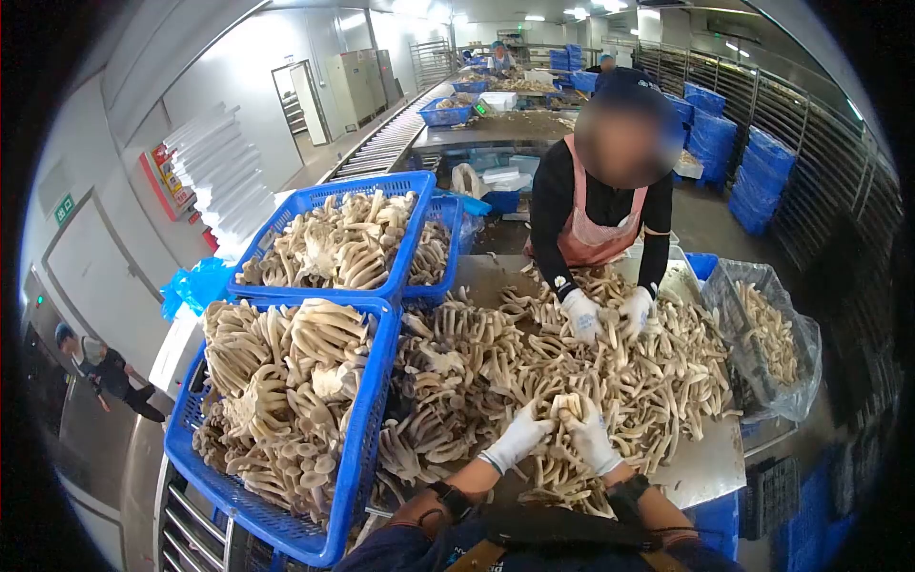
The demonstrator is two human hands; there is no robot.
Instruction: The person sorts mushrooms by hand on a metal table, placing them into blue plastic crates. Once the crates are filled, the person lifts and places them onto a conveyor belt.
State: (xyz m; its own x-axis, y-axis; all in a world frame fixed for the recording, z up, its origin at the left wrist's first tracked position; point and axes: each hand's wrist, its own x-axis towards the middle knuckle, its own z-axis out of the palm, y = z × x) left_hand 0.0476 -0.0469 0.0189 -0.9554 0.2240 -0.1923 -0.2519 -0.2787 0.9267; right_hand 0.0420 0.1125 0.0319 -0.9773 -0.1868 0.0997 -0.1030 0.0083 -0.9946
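Both gloved hands are closed on one mushroom cluster [558, 412] at the near edge of the heap: the left hand [518, 437] wraps its stems from the side, the right hand [591, 434] clamps it just beside. The cluster looks light, soft and brittle, with long pale stems that would likely snap if bent and caps that would bruise; the thick joined base seems the safest place to grip. Beyond the hands the mushroom heap [572, 353] covers a steel table [705, 467], where a co-worker's gloved hands [605, 313] sort opposite. To the left stand heaped blue crates [367, 419]; to the right, a lined bin [762, 334]. The room is a large packing hall.
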